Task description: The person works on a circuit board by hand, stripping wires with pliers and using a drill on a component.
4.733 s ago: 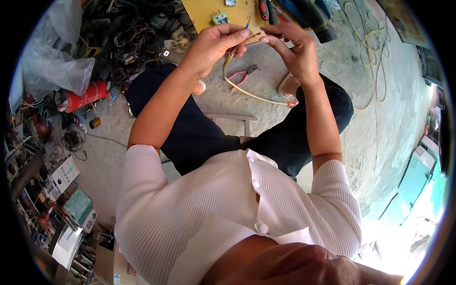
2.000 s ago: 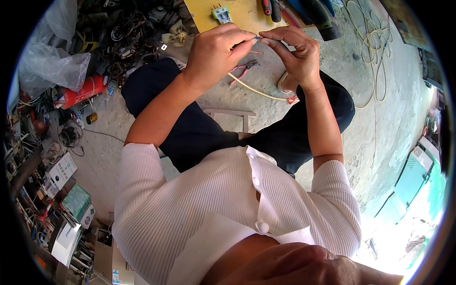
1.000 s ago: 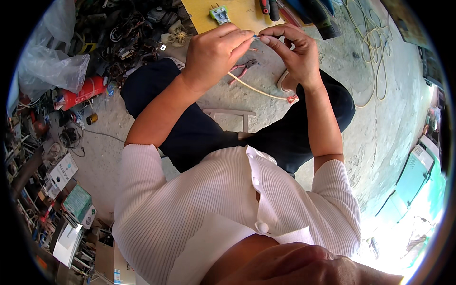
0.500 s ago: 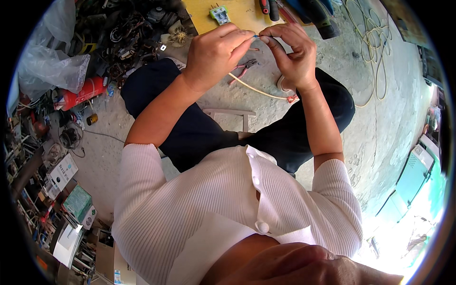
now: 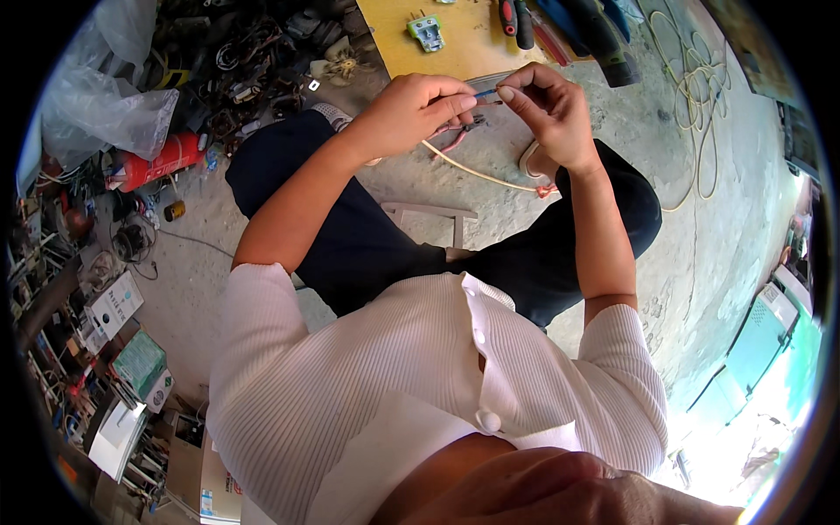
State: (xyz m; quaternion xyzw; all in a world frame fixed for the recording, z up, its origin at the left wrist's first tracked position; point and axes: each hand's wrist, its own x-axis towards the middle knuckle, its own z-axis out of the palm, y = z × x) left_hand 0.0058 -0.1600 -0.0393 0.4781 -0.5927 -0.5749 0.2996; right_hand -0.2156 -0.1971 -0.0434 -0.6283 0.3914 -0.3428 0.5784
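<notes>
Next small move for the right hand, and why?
Probably a light twist at the tip of the blue wire with the right hand: its thumb and forefinger meet there, while the left hand holds the wire further back.

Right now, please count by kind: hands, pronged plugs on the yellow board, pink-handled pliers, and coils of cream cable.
Left bare hand and right bare hand: 2
Green-and-white pronged plug: 1
Pink-handled metal pliers: 1
Loosely coiled cream cable: 1
Total: 5
</notes>
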